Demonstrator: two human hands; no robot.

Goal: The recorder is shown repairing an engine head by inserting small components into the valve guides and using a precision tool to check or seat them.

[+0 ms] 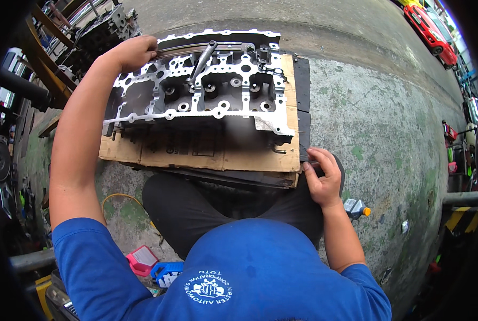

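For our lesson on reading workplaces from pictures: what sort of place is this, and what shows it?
Probably a vehicle repair workshop: a large metal engine part rests on cardboard in front of the person, and a red car stands at upper right.

Blue short-sleeved shirt (282, 262) with round white printed emblem (209, 289), dark trousers (177, 211)

A flat, creased sheet of brown cardboard (212, 159) lies over a dark platform (303, 80), which shows along the right side and the near edge. Directly on the cardboard rests a grey metal engine casting (221, 113), open cavities upward. The surrounding floor (378, 134) is worn grey concrete with green patches; on it lie an orange-capped bottle (353, 207) at right and a yellow cable (120, 195) at left.
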